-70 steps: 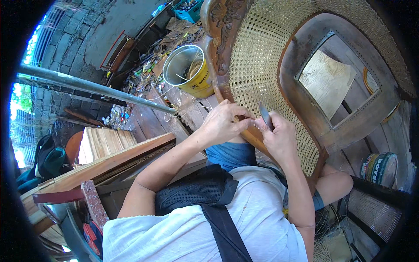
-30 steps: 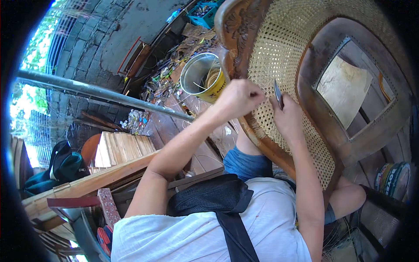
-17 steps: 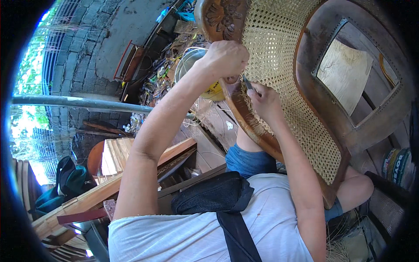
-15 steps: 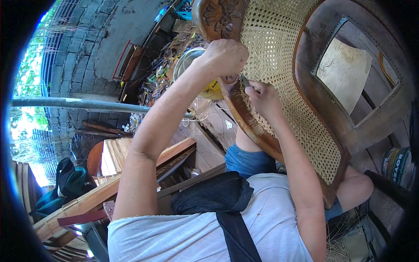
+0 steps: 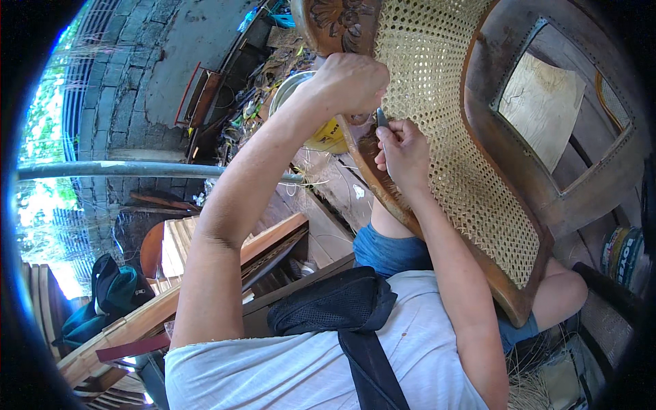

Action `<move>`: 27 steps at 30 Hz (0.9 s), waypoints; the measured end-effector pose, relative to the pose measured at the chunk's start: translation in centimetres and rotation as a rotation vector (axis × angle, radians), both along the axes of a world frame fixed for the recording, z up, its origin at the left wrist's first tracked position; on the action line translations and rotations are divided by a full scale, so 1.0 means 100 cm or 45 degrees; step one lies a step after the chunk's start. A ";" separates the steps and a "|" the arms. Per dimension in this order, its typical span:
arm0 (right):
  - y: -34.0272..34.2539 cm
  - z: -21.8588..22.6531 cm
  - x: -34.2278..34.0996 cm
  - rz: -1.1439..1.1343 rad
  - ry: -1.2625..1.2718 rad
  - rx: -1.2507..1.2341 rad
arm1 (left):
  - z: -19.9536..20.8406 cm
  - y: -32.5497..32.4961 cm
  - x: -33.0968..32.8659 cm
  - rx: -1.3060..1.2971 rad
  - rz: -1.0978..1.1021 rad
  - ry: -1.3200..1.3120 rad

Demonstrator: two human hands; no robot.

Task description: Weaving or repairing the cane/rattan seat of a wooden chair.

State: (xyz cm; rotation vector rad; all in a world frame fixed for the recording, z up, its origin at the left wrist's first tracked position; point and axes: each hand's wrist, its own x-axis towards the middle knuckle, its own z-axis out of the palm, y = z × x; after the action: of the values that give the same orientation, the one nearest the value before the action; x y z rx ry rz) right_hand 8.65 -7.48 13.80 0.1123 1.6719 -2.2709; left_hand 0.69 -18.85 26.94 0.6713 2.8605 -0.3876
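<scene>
The right hand (image 5: 408,156) is closed around a small knife (image 5: 381,119), its blade pointing far, just nearer than the left hand (image 5: 352,83). The left hand is curled into a loose fist over the left edge of the wooden chair frame (image 5: 400,210); whether it grips a strand I cannot tell. The cane panel (image 5: 437,102) spreads right of both hands, and a yellow bucket (image 5: 331,139) stands partly hidden behind the left forearm.
</scene>
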 end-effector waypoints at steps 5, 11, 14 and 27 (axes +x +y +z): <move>-0.001 0.001 0.002 -0.044 0.039 0.044 | 0.000 -0.001 -0.003 0.013 0.025 -0.101; -0.001 0.001 0.004 -0.059 0.043 0.048 | 0.000 0.000 -0.003 0.032 -0.012 -0.091; 0.001 0.007 0.003 -0.030 0.054 0.104 | -0.005 -0.006 -0.003 0.002 -0.069 -0.039; 0.017 0.015 -0.007 0.187 0.025 0.249 | -0.005 -0.005 0.015 0.024 -0.077 -0.027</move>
State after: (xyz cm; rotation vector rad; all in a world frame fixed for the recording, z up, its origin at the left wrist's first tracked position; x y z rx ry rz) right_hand 7.94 -5.78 15.29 0.0111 1.8453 -2.0064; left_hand 2.17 -19.40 26.42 0.7618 2.8329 -0.3599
